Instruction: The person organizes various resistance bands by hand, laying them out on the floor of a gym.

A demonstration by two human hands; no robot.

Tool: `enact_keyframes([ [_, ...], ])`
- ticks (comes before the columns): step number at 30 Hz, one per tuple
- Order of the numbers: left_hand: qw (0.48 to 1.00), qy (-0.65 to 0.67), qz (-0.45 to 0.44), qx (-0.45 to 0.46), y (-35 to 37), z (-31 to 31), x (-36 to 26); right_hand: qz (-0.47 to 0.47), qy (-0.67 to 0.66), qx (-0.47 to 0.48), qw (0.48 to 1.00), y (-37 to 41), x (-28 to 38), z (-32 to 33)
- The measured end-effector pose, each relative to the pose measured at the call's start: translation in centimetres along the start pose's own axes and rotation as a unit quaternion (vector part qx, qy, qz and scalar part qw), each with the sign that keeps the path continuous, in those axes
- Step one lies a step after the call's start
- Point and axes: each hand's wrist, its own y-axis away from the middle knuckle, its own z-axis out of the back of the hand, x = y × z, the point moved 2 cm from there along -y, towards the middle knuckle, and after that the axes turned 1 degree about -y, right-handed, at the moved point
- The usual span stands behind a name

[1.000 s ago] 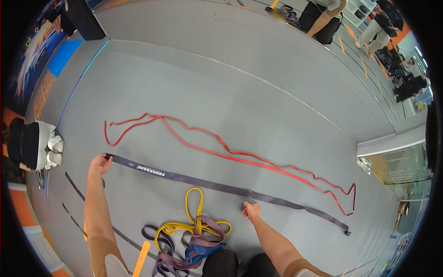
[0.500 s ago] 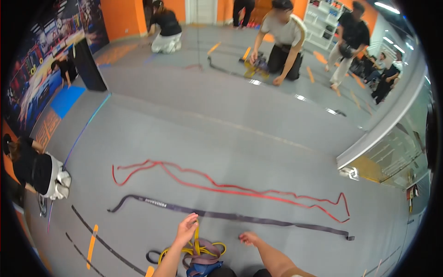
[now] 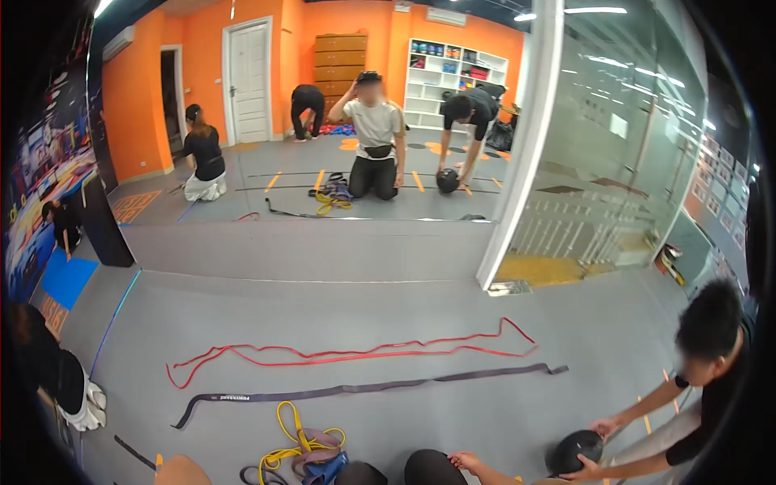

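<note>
My right hand (image 3: 465, 461) rests beside my right knee (image 3: 435, 469), its fingers curled with nothing visible in them. My left hand is raised out of direct sight; only a blurred part of the left arm (image 3: 182, 470) shows low in the view. In the mirror, that hand touches the camera on my head, its fingers too small to read. Left of my knees lies a tangled pile of resistance bands, with a yellow band (image 3: 296, 419), a mauve band (image 3: 311, 441) and a blue band (image 3: 327, 467). Beyond it stretch a dark grey band (image 3: 347, 389) and a looped red band (image 3: 364, 354).
At right a person (image 3: 711, 380) bends over a black ball (image 3: 580, 451), both hands on it. Another person (image 3: 61, 372) kneels at far left. A wall mirror (image 3: 307, 250) stands ahead, with a glass partition (image 3: 598, 162) beside it. A blue mat (image 3: 69, 279) lies left.
My view has tilted up. My left hand has let go of the yellow band and risen to my head; my right hand has drawn back to my knee. A person with a ball appears at right.
</note>
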Motion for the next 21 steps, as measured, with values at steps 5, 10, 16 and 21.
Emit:
enact_keyframes([
  [5, 1.000, 0.029, 0.005, 0.001, 2.0, -2.5, -6.0, 0.059, -0.002, -0.005, 0.998, 6.2, -0.9, -0.1],
  [10, 0.999, 0.028, 0.016, -0.016, 4.2, -3.2, -8.6, 0.083, 0.058, 0.002, 0.995, 7.7, 0.7, -0.1],
  [16, 0.995, -0.016, 0.079, -0.054, 9.6, -1.8, -8.1, 0.251, 0.345, -0.105, 0.898, 6.2, 0.8, -0.4],
  [21, 0.955, -0.209, 0.182, -0.106, 18.0, 7.9, -11.9, 0.319, 0.477, -0.126, 0.809, 10.0, 2.0, -2.3],
])
